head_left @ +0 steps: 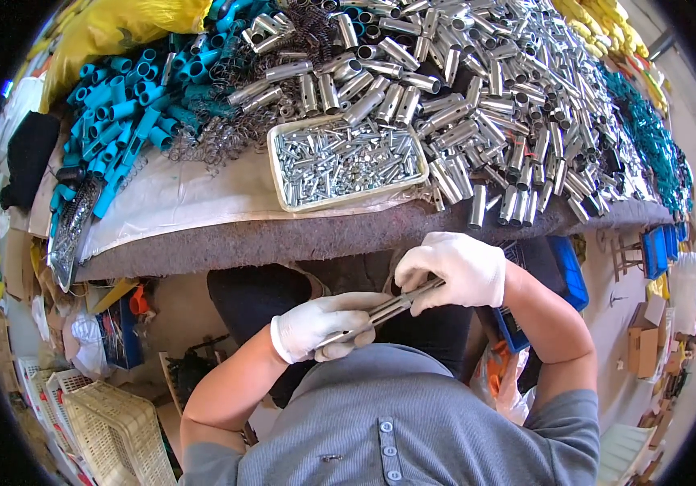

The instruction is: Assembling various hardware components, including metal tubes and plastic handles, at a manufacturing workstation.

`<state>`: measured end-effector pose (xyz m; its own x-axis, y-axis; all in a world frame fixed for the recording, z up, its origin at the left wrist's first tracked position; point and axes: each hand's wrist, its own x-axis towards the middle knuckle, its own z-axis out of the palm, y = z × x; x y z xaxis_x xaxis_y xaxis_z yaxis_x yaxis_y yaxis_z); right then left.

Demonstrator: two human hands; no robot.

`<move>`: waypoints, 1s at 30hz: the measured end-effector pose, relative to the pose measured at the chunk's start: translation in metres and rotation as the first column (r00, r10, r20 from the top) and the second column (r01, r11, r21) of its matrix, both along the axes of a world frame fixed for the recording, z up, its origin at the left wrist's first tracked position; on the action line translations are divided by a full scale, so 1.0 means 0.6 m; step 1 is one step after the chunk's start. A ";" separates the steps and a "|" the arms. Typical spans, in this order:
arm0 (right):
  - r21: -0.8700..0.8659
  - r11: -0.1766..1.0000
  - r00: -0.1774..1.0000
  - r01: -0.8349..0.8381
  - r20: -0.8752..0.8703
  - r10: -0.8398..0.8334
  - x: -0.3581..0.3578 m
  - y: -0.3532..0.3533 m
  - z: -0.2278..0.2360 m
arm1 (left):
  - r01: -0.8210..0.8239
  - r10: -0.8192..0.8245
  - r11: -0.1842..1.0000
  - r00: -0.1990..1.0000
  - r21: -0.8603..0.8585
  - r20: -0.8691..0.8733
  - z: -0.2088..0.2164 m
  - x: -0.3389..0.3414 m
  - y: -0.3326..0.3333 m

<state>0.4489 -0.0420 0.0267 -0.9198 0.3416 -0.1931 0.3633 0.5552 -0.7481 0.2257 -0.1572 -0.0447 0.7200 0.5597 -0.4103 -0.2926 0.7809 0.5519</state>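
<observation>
Both of my hands wear white gloves and meet in front of my belly, just below the near edge of the table. My left hand (338,324) is wrapped round a slim metal rod-like piece (390,310) that lies slantwise, rising to the right. At its upper right end, my right hand (453,271) pinches it between thumb and fingers. Whether the piece is one part or several put together, I cannot make out. Beyond my hands, a white tray (290,206) of small silvery pins and bolts stands on the table.
Shiny metal tubes (478,121) lie heaped behind and right of the tray. Teal plastic tubes (117,113) and coiled springs (226,121) are piled to the left. A fuzzy grey cover (202,249) edges the table. Cream crates (113,425) stand lower left; a blue crate (568,271) is at right.
</observation>
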 end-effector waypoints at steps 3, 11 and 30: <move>0.251 0.961 0.987 -0.114 -0.081 0.138 0.003 -0.015 -0.003 | 0.017 -0.016 0.999 1.000 -0.045 0.019 -0.003 0.007 -0.009; -0.397 0.896 0.940 0.200 -0.180 -0.290 0.031 -0.031 -0.040 | -0.044 0.064 0.996 0.959 -0.078 0.276 -0.005 0.003 -0.006; -0.785 0.321 0.553 0.530 0.033 -0.833 -0.016 -0.084 -0.113 | -0.320 0.368 0.902 0.921 -0.291 0.128 -0.018 0.018 -0.021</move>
